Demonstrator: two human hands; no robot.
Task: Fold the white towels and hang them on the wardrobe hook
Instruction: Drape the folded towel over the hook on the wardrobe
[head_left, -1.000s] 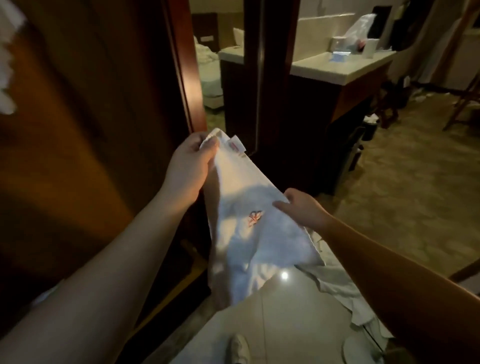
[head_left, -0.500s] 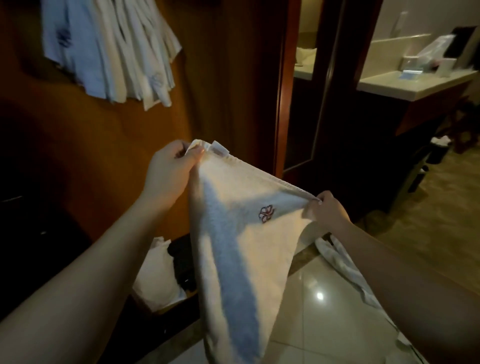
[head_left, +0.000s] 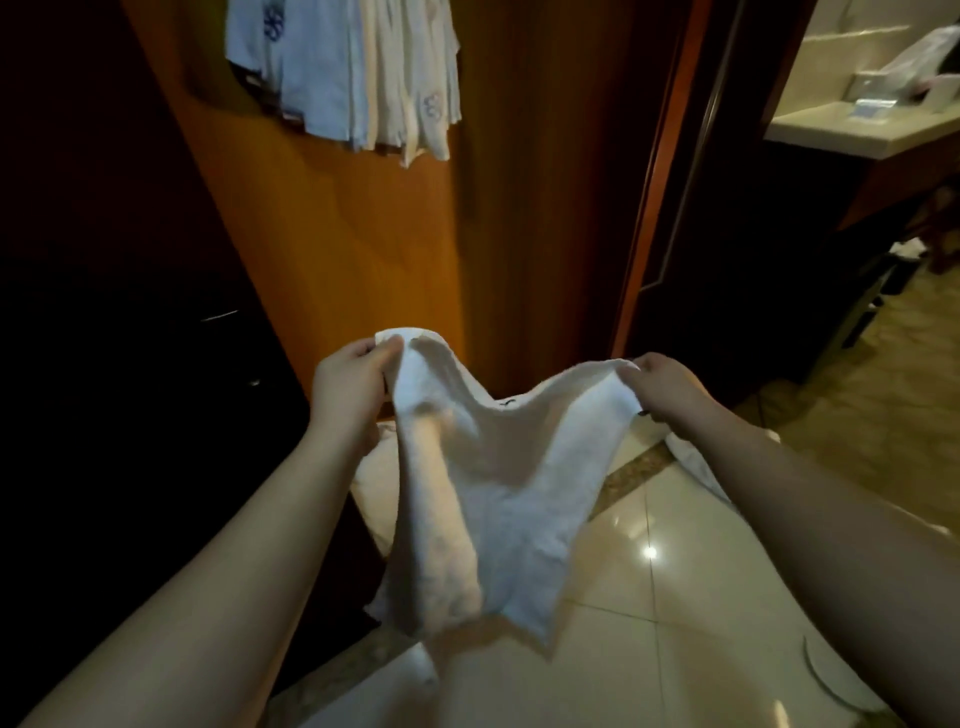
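Both hands hold 1 white towel (head_left: 488, 467) up in front of the wardrobe panel (head_left: 363, 249). The left hand (head_left: 350, 384) pinches one top corner, thumb over the cloth and fingers curled behind it. The right hand (head_left: 670, 387) grips the other top corner the same way. Between them the top edge sags into a deep dip, and the rest hangs down over the tiled floor (head_left: 727, 597), with the left side doubled into a thick roll.

Above, a bunch of hung towels (head_left: 353, 78) already drapes against the panel, well apart from the hands. The hook itself is hidden behind that cloth. More white cloth (head_left: 696, 462) lies on the floor near the right forearm. A worktop (head_left: 852, 130) with a few small items stands far to the right.

The fold looks only begun, and the slack is the main risk. If the corners are brought together with the edge this loose, the layers will likely meet unevenly and the fold come out crooked. The rolled left side could stay bunched inside the fold. Each corner is held by a small pinch, so a quick shake might pull one free and drop the towel onto the floor. The hanging bunch looks crowded, so adding another may knock one loose.
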